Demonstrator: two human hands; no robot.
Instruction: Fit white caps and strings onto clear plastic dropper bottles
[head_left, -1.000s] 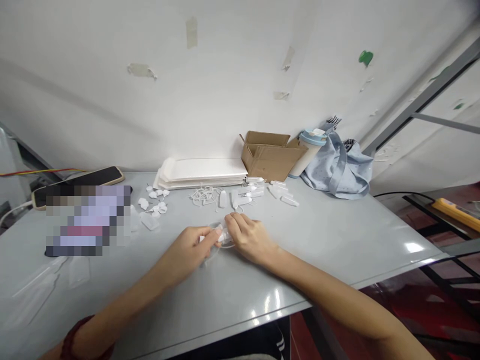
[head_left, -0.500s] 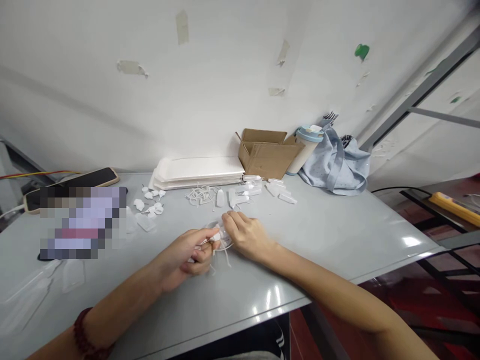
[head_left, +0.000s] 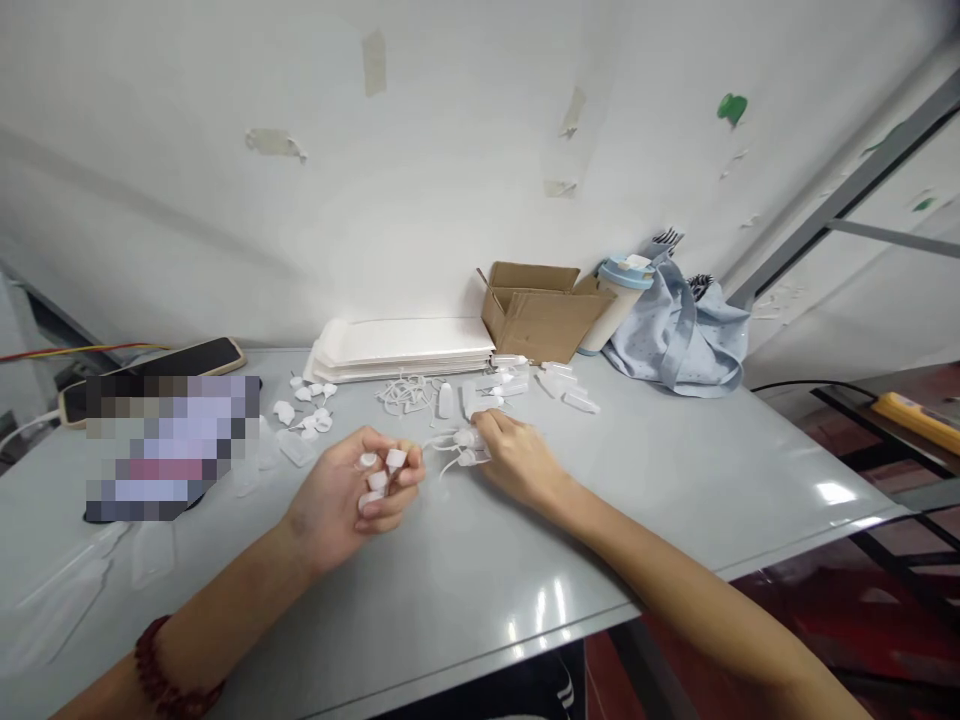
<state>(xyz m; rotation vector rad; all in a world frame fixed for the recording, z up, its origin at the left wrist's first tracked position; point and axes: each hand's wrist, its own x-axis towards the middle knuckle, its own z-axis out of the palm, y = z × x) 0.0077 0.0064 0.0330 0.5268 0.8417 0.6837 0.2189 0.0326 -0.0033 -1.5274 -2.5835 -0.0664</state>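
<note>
My left hand (head_left: 330,510) is turned palm up over the table, its fingers curled around several small white caps (head_left: 377,481). To its right, my right hand (head_left: 523,462) is closed on small clear plastic bottles (head_left: 470,457) with white cords hanging from their left ends. Part of these bottles is hidden behind the fingers. Just beyond the right hand lie more small clear bottles (head_left: 517,382). A tangle of white cords (head_left: 409,394) is a little left of them. White caps with thin stems (head_left: 313,422) lie in a loose group farther left.
Along the wall sit a stack of white envelopes (head_left: 401,338), an open cardboard box (head_left: 551,325), a lidded cup (head_left: 619,300) and a light blue cloth bag (head_left: 679,345). Two phones lie at the left, one dark (head_left: 176,365), the other with a blurred screen (head_left: 176,440). Clear plastic pouches (head_left: 154,555) lie nearby.
My hands have moved apart. The left one has turned its palm up, showing the white caps in it; the right one has shifted slightly right with the corded bottles.
</note>
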